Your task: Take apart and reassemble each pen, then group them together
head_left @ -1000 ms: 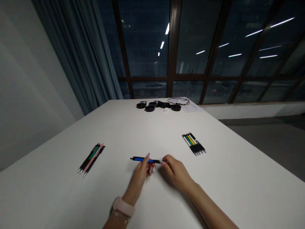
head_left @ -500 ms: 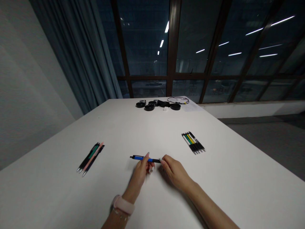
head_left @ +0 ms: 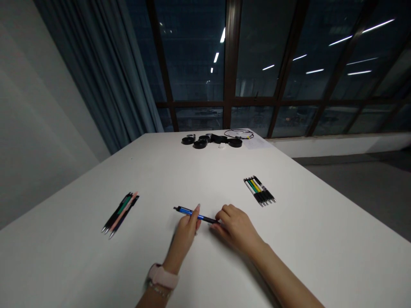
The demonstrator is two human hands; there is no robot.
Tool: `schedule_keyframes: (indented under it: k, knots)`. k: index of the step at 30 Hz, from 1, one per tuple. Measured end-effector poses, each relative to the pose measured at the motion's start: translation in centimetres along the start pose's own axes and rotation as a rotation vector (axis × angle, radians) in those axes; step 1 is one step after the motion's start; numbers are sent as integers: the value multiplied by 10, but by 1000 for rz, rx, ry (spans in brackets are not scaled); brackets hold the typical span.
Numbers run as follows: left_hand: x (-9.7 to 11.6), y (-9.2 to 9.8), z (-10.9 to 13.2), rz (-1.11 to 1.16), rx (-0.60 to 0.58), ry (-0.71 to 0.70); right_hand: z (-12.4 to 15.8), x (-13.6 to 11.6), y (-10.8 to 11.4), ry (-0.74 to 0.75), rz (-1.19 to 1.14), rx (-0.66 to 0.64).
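A blue and black pen (head_left: 184, 210) lies across both hands, just above the white table (head_left: 180, 179). My left hand (head_left: 188, 226) pinches its middle between thumb and fingers. The black front end of the pen runs into my right hand (head_left: 236, 224), whose fingers close on it and hide the tip. To the left lies a small group of pens (head_left: 121, 214), dark, green and pink, side by side. At the right is a neat row of several pens (head_left: 259, 191) with white, green, yellow and black barrels.
At the far end of the table sit several round black objects (head_left: 200, 144), a small white piece (head_left: 222, 146), a coiled black cable (head_left: 239, 134) and a sheet of paper (head_left: 257, 143). Beyond stand a blue curtain (head_left: 96, 64) and dark windows.
The pen has tilted, its front end lower at the right. My right hand's fingers have curled further around that end. Both groups of pens lie as before.
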State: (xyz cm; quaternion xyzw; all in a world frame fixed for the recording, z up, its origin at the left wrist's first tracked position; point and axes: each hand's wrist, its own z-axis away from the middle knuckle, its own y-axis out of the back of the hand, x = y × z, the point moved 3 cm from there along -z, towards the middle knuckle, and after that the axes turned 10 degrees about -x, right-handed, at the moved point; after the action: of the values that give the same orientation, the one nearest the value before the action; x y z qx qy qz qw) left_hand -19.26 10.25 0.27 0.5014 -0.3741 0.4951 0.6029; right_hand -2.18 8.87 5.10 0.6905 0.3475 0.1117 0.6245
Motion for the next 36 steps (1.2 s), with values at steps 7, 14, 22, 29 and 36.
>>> schedule_keyframes:
  k: [7, 14, 22, 29, 36]
  knots:
    - [5, -7, 3, -8, -52, -16, -1, -3, 2, 14, 78, -88]
    - [7, -8, 4, 63, -59, -46, 0, 2, 1, -31, -40, -115]
    - [4, -9, 3, 106, -123, -104, 4, 46, 5, -470, -82, -80]
    - [6, -9, 3, 72, -108, -105, 23, 91, 21, -823, 71, -104]
    - [2, -9, 1, 21, -121, -139, 32, 110, 27, -913, 63, -137]
